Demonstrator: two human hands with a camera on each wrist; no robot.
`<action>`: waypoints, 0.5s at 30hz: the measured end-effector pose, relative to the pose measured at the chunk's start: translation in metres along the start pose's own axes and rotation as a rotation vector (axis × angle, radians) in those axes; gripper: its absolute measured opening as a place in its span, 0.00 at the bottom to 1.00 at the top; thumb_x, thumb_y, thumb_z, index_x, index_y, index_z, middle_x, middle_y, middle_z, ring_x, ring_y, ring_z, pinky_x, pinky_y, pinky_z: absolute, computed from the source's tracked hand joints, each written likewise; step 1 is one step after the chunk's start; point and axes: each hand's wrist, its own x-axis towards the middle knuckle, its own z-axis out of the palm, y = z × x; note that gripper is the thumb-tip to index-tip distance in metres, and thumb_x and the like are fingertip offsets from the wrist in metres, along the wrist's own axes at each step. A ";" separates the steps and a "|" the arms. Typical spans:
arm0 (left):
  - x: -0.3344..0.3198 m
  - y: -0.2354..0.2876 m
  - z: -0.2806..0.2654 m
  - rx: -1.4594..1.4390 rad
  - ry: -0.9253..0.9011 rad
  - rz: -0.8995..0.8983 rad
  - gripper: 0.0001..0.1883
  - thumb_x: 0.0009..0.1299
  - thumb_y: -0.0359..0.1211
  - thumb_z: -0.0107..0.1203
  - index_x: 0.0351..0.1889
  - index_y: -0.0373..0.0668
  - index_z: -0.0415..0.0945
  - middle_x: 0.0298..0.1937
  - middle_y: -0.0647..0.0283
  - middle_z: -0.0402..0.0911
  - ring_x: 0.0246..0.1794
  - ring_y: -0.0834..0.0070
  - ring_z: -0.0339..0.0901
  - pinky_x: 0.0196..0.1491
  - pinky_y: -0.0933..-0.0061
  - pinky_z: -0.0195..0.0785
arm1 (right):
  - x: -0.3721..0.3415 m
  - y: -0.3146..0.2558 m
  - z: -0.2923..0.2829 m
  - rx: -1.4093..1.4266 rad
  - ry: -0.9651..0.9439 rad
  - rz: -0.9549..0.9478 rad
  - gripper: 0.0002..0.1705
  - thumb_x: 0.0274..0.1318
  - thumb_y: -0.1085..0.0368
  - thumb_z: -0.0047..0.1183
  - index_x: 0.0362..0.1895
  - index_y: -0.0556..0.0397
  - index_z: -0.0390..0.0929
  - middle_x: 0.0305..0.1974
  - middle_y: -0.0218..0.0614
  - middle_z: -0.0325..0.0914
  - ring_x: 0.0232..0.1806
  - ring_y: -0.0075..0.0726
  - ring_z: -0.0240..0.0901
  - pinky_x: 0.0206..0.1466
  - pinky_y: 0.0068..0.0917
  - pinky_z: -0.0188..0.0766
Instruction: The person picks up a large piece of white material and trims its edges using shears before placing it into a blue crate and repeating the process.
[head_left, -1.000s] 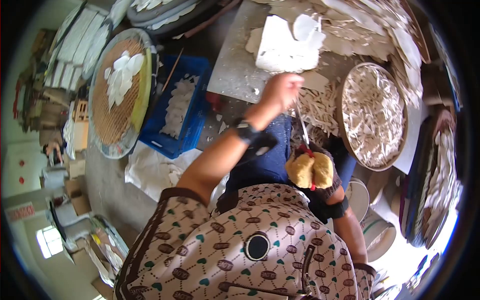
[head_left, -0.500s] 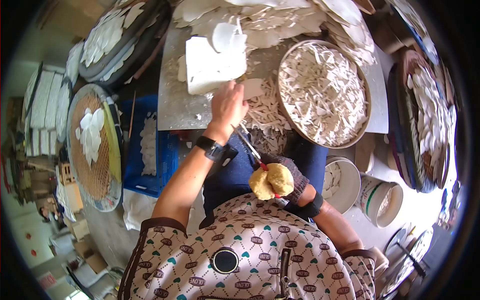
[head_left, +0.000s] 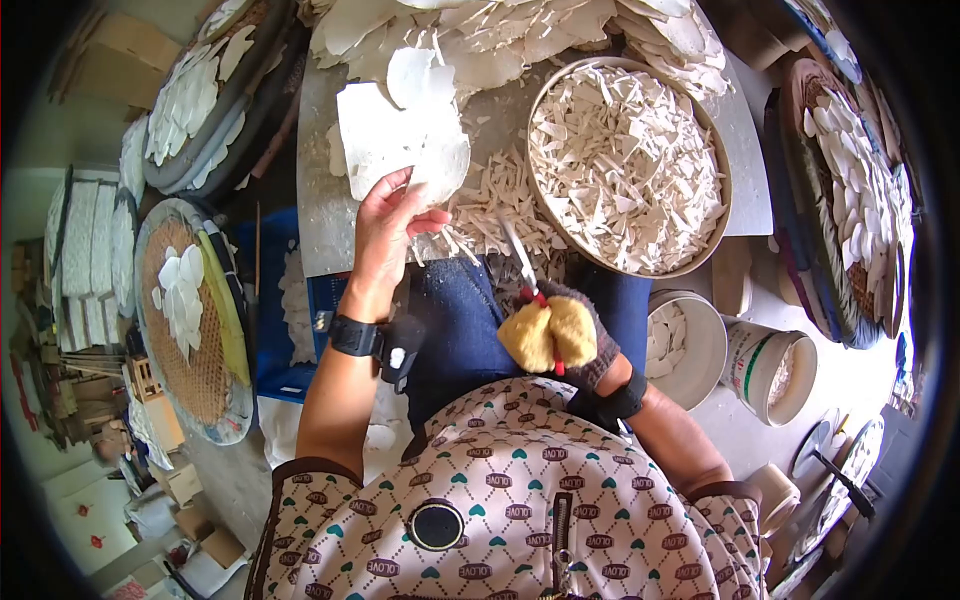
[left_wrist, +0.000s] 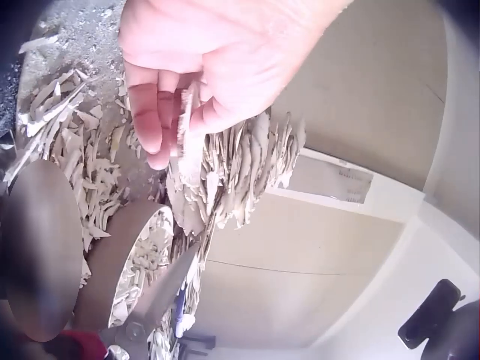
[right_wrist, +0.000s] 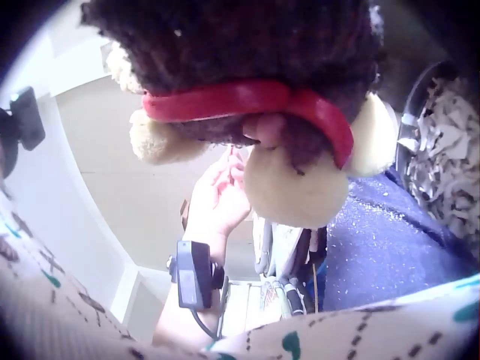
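head view: the left hand's [head_left: 392,225] fingers pinch a pale slice [head_left: 448,172] left of the round tray [head_left: 725,190]; blades closing too near could nick them. the scissors [head_left: 520,252], bodyward of the round tray, point away, long axis leaning left. left wrist: the slice stands edge-on, upright. right wrist: the gloved right hand [right_wrist: 232,45] grasps red handles [right_wrist: 217,100].

Left wrist view: top edge cuts your left hand [left_wrist: 225,56].
Its fingers [left_wrist: 147,124] hide part of the white piece [left_wrist: 193,142]; below them, a brown oval [left_wrist: 43,251] is too blurred. In head view, yellow padding [head_left: 572,332] hides fingers of your right hand [head_left: 602,352].
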 end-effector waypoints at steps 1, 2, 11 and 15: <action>-0.002 0.004 0.000 0.029 -0.026 -0.019 0.13 0.67 0.31 0.50 0.48 0.35 0.70 0.35 0.58 0.79 0.27 0.74 0.79 0.30 0.79 0.73 | -0.010 -0.003 0.005 -0.412 -0.145 -0.225 0.12 0.54 0.71 0.48 0.43 0.64 0.70 0.40 0.40 0.74 0.42 0.33 0.72 0.49 0.28 0.69; -0.003 0.007 -0.001 0.081 -0.095 -0.025 0.14 0.67 0.30 0.51 0.48 0.35 0.70 0.35 0.59 0.79 0.27 0.75 0.78 0.30 0.80 0.73 | -0.001 -0.001 -0.012 -0.196 -0.300 -0.260 0.13 0.58 0.68 0.43 0.45 0.63 0.69 0.42 0.38 0.73 0.45 0.33 0.71 0.51 0.30 0.68; -0.025 -0.008 0.009 -0.005 -0.141 -0.013 0.24 0.65 0.26 0.52 0.59 0.37 0.59 0.43 0.58 0.76 0.37 0.75 0.77 0.39 0.76 0.73 | 0.024 -0.004 -0.012 -0.045 -0.486 -0.147 0.18 0.62 0.66 0.42 0.54 0.61 0.64 0.53 0.45 0.69 0.55 0.40 0.67 0.62 0.36 0.62; -0.031 -0.030 0.026 -0.277 0.088 0.062 0.22 0.64 0.25 0.52 0.56 0.37 0.59 0.48 0.57 0.73 0.46 0.72 0.74 0.51 0.70 0.69 | 0.033 0.005 -0.013 0.002 -0.475 -0.113 0.16 0.61 0.68 0.43 0.52 0.59 0.67 0.52 0.40 0.70 0.53 0.33 0.69 0.59 0.31 0.65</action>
